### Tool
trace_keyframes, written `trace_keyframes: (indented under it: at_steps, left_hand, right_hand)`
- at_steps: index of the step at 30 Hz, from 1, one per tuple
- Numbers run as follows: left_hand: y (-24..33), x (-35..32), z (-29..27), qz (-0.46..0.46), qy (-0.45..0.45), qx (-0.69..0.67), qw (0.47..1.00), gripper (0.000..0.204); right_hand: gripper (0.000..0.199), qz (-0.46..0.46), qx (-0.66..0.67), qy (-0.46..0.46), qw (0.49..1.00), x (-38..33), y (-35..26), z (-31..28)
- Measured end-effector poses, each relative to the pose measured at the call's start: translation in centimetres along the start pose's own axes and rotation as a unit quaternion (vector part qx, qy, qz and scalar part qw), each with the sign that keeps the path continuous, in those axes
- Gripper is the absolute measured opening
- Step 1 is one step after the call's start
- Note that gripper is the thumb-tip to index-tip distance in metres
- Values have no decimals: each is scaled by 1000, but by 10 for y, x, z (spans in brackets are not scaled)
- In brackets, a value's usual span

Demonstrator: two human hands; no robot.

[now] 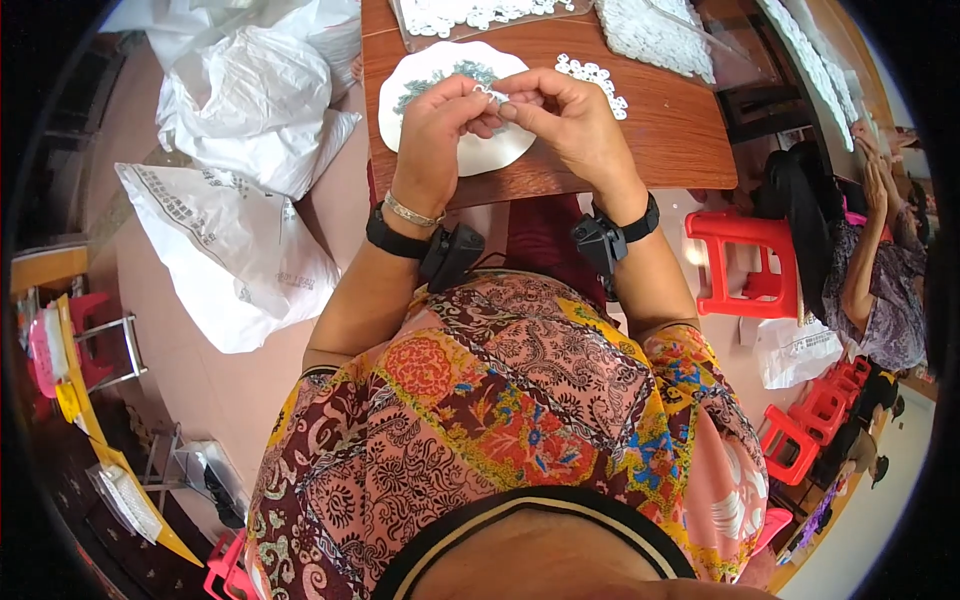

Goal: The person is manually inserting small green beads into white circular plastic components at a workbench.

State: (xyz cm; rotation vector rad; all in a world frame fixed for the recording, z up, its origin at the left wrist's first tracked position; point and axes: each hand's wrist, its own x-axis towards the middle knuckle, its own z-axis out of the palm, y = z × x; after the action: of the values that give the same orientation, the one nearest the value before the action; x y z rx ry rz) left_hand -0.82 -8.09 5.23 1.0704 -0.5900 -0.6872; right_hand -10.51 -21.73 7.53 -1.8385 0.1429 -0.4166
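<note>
My left hand (447, 115) and my right hand (565, 115) meet above the near edge of a brown wooden table (650, 160). Between their fingertips is a small white plastic piece (490, 94), pinched from both sides; its exact kind is too small to make out. Under my hands lies a white scalloped plate (400, 75) with a heap of small grey-green pieces (440, 82). Just right of my right hand, a loose group of small white ring-like pieces (600, 82) rests on the tabletop.
Clear bags of white pieces (655, 40) and a tray of white pieces (450, 18) stand at the table's far side. White sacks (245, 110) sit on the floor at left. A red stool (745, 255) stands at right, near another person (880, 270) seated there.
</note>
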Motion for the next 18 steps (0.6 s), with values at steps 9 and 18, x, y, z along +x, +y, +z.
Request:
trace_keyframes:
  at_steps: [9,18]
  left_hand:
    - [-4,0,-3,-19,0,-138,990,20]
    - [-2,-3,2,-15,28,-95,995,17]
  right_hand:
    - [27,-9,14,-51,999,-1,1,-6]
    - [18,37,91,-7,995,0,4,-5]
